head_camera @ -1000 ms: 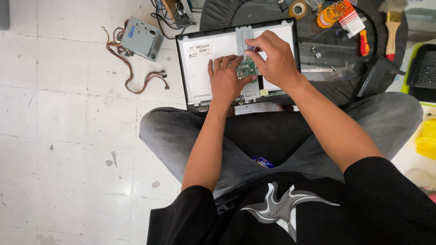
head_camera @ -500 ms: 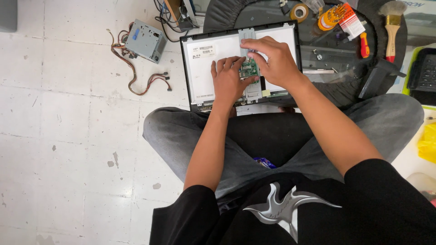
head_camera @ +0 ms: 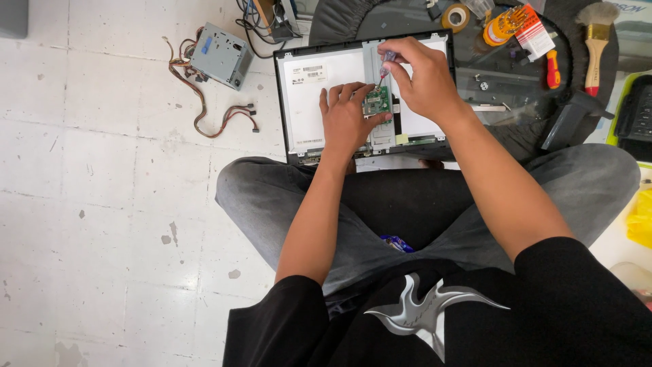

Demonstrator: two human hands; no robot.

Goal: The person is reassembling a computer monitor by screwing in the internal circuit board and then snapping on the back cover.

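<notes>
On the panel back [head_camera: 319, 102], the spread left hand [head_camera: 345, 119] steadies a green circuit board [head_camera: 375, 102] beside its fingertips.

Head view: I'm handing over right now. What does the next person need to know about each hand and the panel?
Left hand: flat on the white display panel back, fingertips steadying the small green circuit board.
Right hand: gripping a small clear-handled screwdriver, tip down at the board's top edge.
Panel lies on the floor before crossed legs.
Done: panel back exposed.
Left: board is not yet off the panel.
</notes>
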